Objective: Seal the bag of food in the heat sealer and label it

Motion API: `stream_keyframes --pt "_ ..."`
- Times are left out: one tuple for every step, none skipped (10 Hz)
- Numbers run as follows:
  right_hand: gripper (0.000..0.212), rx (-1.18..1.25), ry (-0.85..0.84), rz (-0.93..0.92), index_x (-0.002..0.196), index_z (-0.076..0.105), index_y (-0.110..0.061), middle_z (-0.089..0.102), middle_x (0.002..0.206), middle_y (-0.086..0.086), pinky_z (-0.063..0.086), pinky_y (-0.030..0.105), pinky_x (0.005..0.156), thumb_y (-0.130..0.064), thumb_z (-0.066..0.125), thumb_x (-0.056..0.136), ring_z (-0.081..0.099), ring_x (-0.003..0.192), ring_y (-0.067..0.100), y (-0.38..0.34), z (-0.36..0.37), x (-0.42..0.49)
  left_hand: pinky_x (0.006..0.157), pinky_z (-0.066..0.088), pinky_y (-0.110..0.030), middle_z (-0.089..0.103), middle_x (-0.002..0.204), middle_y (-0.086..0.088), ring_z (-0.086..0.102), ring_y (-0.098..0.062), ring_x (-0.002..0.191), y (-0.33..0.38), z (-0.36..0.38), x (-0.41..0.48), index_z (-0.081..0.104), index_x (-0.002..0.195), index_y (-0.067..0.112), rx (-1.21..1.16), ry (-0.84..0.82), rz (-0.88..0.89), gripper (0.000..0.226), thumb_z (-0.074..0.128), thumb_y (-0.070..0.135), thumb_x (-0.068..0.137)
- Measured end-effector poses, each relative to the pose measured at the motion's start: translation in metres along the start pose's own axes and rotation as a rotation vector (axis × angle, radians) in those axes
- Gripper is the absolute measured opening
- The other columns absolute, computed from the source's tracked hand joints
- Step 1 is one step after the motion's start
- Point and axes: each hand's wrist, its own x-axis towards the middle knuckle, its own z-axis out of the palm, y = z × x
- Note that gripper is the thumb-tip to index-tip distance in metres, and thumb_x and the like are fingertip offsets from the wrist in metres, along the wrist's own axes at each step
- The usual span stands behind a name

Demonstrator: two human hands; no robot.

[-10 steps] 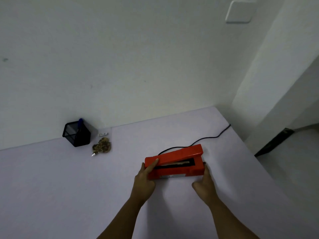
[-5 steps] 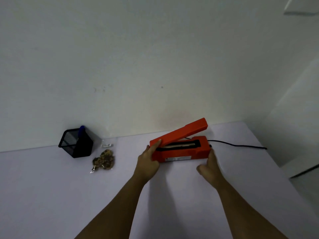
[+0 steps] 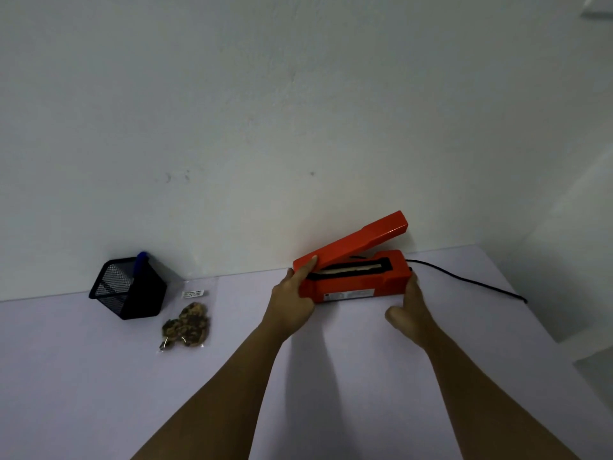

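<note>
An orange heat sealer (image 3: 360, 280) stands on the pale table near the wall, its lid raised at an angle above the black sealing strip. My left hand (image 3: 292, 298) grips its left end, thumb on the lid's edge. My right hand (image 3: 409, 308) holds its right end. A clear bag of brown food (image 3: 188, 323) lies flat on the table to the left, apart from both hands, with a small white label (image 3: 193, 294) at its top.
A black mesh pen holder (image 3: 127, 288) with a blue pen stands by the wall at the left. The sealer's black cord (image 3: 471, 283) runs right to the table's edge (image 3: 544, 327). The white wall is right behind the sealer.
Both hands have carried the sealer back towards the wall, and its lid now stands more open. The view has swung left.
</note>
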Motion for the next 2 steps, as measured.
stream_keyframes --pt "0.101 -0.048 -0.038 0.004 0.147 -0.008 -0.021 0.018 0.152 0.013 0.038 0.049 0.105 0.004 0.058 0.075 0.031 0.133 0.033 -0.0057 -0.0053 0.0030 0.098 0.046 -0.038 0.044 0.137 -0.013 0.052 -0.034 0.112 -0.0009 -0.0016 -0.0001 0.022 0.143 0.040 0.028 -0.024 0.014 0.079 0.042 -0.007 0.083" --pt "0.095 -0.216 -0.013 0.040 0.146 -0.014 -0.011 0.002 0.157 0.012 0.027 0.042 0.112 -0.001 0.056 0.082 0.020 0.140 0.032 -0.0098 -0.0078 -0.0039 0.098 0.046 -0.041 0.029 0.151 -0.016 0.051 -0.039 0.117 -0.0022 -0.0048 -0.0026 0.012 0.145 0.041 0.039 -0.032 -0.003 0.088 0.042 -0.007 0.079"
